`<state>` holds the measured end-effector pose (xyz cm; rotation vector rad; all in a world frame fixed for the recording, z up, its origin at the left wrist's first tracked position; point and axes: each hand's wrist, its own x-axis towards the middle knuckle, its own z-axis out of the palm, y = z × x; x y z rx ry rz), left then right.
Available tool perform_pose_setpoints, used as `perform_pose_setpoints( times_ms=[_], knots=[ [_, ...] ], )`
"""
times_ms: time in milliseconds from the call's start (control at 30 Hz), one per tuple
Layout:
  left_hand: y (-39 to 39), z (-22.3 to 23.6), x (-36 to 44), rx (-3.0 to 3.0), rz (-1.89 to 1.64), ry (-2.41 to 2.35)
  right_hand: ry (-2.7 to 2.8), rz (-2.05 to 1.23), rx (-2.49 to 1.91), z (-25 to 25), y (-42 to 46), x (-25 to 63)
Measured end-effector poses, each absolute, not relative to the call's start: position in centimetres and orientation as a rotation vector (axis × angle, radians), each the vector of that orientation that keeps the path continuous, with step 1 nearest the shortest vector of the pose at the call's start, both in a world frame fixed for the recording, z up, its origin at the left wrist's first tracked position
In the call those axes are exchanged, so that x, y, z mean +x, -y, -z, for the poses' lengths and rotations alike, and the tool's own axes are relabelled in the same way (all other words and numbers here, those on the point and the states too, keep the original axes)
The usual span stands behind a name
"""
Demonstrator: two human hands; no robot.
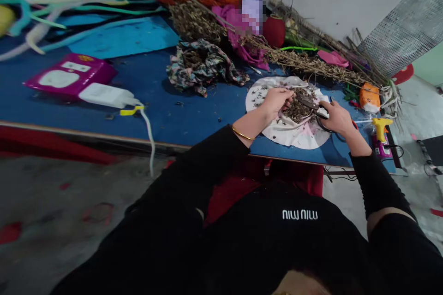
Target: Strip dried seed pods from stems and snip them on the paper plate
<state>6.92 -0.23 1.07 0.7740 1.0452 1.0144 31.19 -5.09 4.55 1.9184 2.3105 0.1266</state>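
On the blue table a round white cloth lies spread, with a heap of dried brown plant bits in its middle. My right hand grips a pair of dark scissors, whose blades point left over the heap. Just left of the blade tips, my left hand has its fingers pinched together above the cloth. What sits between those fingers is too small to make out. A gold bangle circles the left wrist.
Behind the cloth lie dried plant stalks and a crumpled patterned cloth. A yellow glue gun stands at the right edge near an orange-and-white bundle. Leftward are a purple packet and colourful fuzzy stems.
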Motion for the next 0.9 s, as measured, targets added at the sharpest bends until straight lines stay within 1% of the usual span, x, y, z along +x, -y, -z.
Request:
perform_pose_setpoints(
  times_ms=[67, 133, 200, 333, 400, 567, 800, 900],
  knots=[
    [0.4, -1.3, 6.8, 0.760, -1.004, -1.052, -2.310, -0.079, 1.925, -5.0, 5.1, 31.7],
    [0.5, -1.4, 6.6, 0.759, -0.999, -1.060, -2.380, 0.057, 1.907, -5.2, 5.2, 32.6],
    [0.5, -1.5, 6.6, 0.777, -1.000, -1.068, -2.499, 0.250, 1.940, -5.2, 5.1, 33.7],
    [0.7, -1.8, 6.5, 0.846, -1.012, -1.085, -2.713, 0.736, 2.099, -4.8, 4.6, 34.2],
    [0.9, -2.0, 6.5, 0.906, -1.028, -1.095, -2.754, 0.869, 2.131, -4.5, 4.0, 33.3],
    [0.7, -1.5, 6.4, 1.013, -1.097, -1.142, -2.819, 0.755, 2.075, -3.3, 2.5, 31.0],
    [0.6, 0.3, 6.4, 1.078, -1.110, -1.200, -2.851, 0.648, 1.932, -1.4, 3.0, 31.9],
    [0.9, 0.5, 6.4, 1.110, -1.083, -1.199, -2.844, 0.659, 1.907, -1.3, 3.5, 31.4]
  ],
)
